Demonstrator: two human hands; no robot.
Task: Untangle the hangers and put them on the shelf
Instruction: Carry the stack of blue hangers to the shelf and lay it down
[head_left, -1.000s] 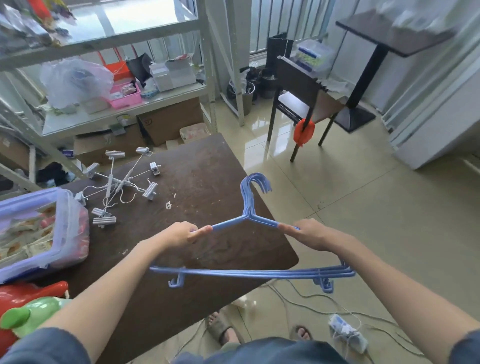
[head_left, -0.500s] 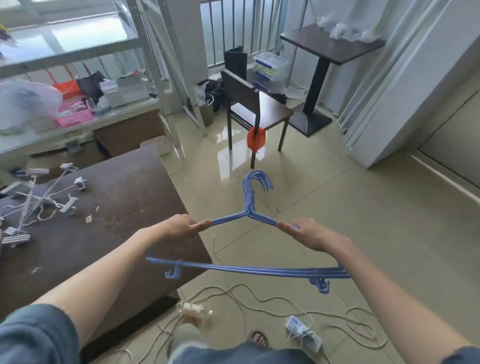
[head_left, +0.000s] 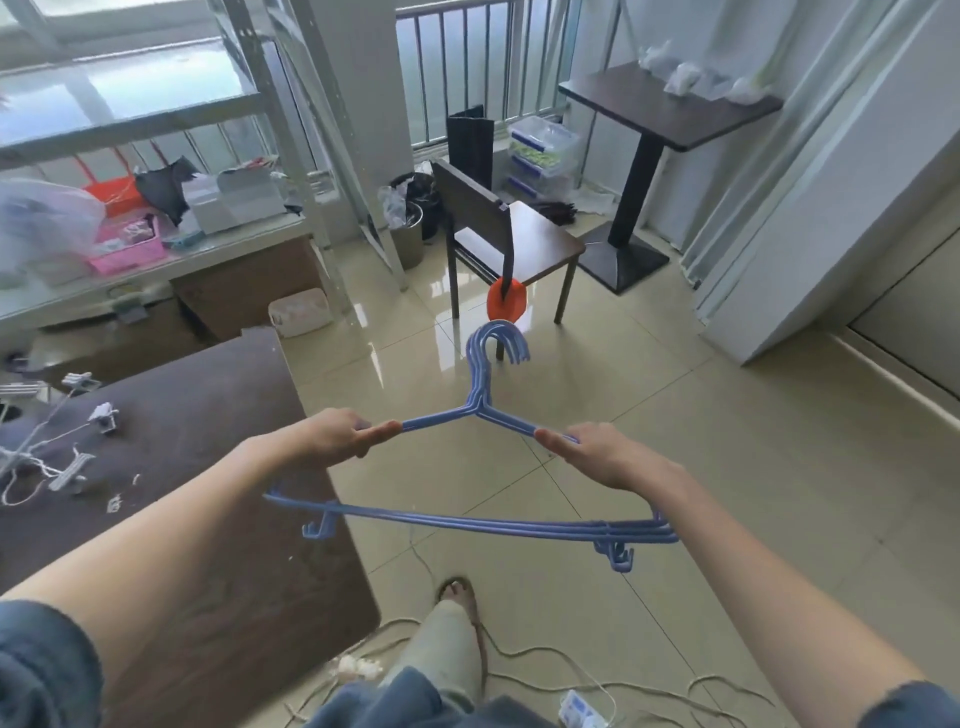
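A stack of blue plastic hangers (head_left: 480, 410) hangs in the air over the tiled floor, hooks pointing away from me. My left hand (head_left: 340, 434) grips the left shoulder of the stack. My right hand (head_left: 597, 452) grips the right shoulder. The bottom bars (head_left: 467, 522) run between my forearms. The grey metal shelf (head_left: 156, 260) stands at the left, its boards loaded with bags and boxes. White clip hangers with string (head_left: 62, 457) lie tangled on the dark brown table (head_left: 208, 467) at the left.
A dark chair (head_left: 511, 244) with an orange thing on its leg stands ahead. A small pedestal table (head_left: 670, 109) is at the far right, beside a white wall panel. Cables and a power strip (head_left: 582, 709) lie on the floor by my feet.
The view has swung to the right, away from the table. The hangers, held the same way in both hands, are now over the floor rather than over the table.
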